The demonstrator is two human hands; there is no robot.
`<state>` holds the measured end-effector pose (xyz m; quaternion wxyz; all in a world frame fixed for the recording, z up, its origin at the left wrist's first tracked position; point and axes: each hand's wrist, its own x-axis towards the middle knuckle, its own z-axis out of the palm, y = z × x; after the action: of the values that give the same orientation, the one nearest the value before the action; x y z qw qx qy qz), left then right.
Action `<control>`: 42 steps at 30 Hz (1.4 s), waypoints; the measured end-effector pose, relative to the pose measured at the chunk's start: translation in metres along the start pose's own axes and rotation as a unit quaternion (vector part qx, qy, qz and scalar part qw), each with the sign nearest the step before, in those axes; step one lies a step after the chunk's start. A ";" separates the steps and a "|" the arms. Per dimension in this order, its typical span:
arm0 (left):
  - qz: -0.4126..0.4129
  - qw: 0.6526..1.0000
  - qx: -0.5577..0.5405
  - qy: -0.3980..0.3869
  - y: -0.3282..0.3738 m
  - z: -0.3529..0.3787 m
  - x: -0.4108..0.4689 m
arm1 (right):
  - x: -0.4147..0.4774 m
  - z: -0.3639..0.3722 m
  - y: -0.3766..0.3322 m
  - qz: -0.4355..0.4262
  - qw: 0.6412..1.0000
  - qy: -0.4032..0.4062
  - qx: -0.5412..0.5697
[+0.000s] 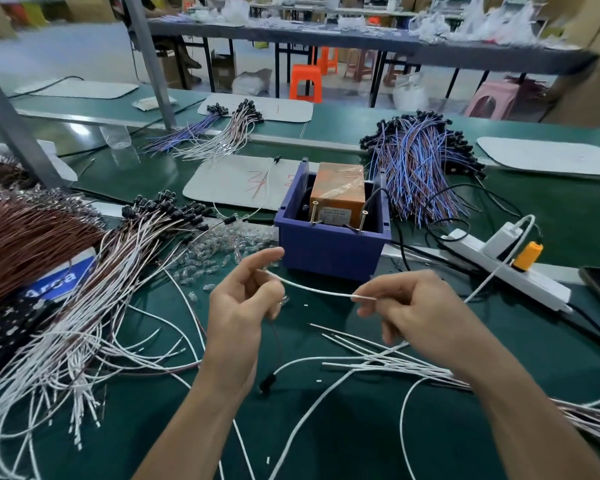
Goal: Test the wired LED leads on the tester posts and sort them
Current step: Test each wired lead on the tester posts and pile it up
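Note:
Between my hands stretches one white wired LED lead [312, 289]. My left hand [243, 299] pinches its left end, with the clear LED near my fingers and a brown wire hanging below. My right hand [402, 303] pinches the stripped right end. Just beyond my hands stands the tester [338, 197], an orange taped box inside a blue bin [326, 247], with two brass posts [364, 220] at its front. A pile of white and brown leads [94, 306] lies to my left. More white leads [388, 358] lie under my right forearm.
A blue-and-brown lead bundle [426, 168] lies behind the bin on the right. A white power strip [499, 268] with an orange plug is at right. White mats [236, 181] lie behind the bin. Loose clear LEDs [215, 251] are scattered left of it.

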<state>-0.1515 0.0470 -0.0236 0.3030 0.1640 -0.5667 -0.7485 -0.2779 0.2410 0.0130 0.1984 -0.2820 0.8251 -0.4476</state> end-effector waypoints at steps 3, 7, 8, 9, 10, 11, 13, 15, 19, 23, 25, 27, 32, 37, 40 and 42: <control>-0.013 1.000 -0.012 0.010 0.004 0.007 0.003 | -0.003 0.003 0.003 0.014 1.000 0.007 -0.023; -0.023 0.999 -0.006 0.021 0.003 0.010 0.004 | -0.003 0.006 -0.003 -0.001 0.991 0.027 -0.129; -0.025 1.000 -0.001 0.018 0.002 0.011 0.004 | -0.003 0.008 -0.008 -0.017 0.987 0.034 -0.154; -0.027 1.000 0.002 0.014 0.002 0.012 0.004 | -0.001 0.013 -0.014 -0.031 0.986 0.034 -0.158; -0.028 1.000 0.006 0.008 0.002 0.012 0.003 | 0.001 0.018 -0.019 -0.046 0.988 0.029 -0.146; -0.028 1.000 0.010 0.002 0.002 0.013 0.003 | 0.004 0.025 -0.024 -0.061 0.990 0.022 -0.122; -0.024 1.000 0.016 -0.006 0.002 0.014 0.003 | 0.009 0.039 -0.032 -0.077 0.996 0.012 -0.053; -0.021 1.000 0.013 0.003 0.002 0.013 0.004 | 0.012 0.045 -0.034 -0.073 0.997 0.026 -0.007; -0.016 0.999 0.000 0.035 0.003 0.008 0.008 | 0.013 0.041 -0.022 -0.042 0.996 0.071 0.027; 0.048 0.995 0.092 -0.008 0.004 0.009 0.000 | 0.012 0.039 -0.020 0.001 0.962 0.042 0.269; 0.079 0.981 0.164 -0.070 0.004 0.014 -0.010 | 0.012 0.044 -0.023 0.000 0.953 0.027 0.302; 0.091 0.968 0.204 -0.113 0.005 0.021 -0.019 | 0.014 0.048 -0.028 -0.003 0.945 0.028 0.327; 0.126 0.942 0.274 -0.146 0.006 0.028 -0.026 | 0.019 0.053 -0.034 0.001 0.937 0.036 0.348; 0.173 0.911 0.329 -0.180 0.007 0.023 -0.028 | 0.025 0.051 -0.031 0.017 0.926 0.071 0.371; 0.181 0.907 0.329 -0.191 0.008 0.022 -0.030 | 0.028 0.049 -0.028 0.028 0.929 0.075 0.361; 0.172 0.912 0.320 -0.190 0.009 0.020 -0.030 | 0.028 0.046 -0.028 0.034 0.928 0.068 0.364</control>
<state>-0.1382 0.0795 -0.0124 0.2444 0.0068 -0.8422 -0.4805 -0.2648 0.1823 0.0108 0.2461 -0.1311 0.6260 -0.7282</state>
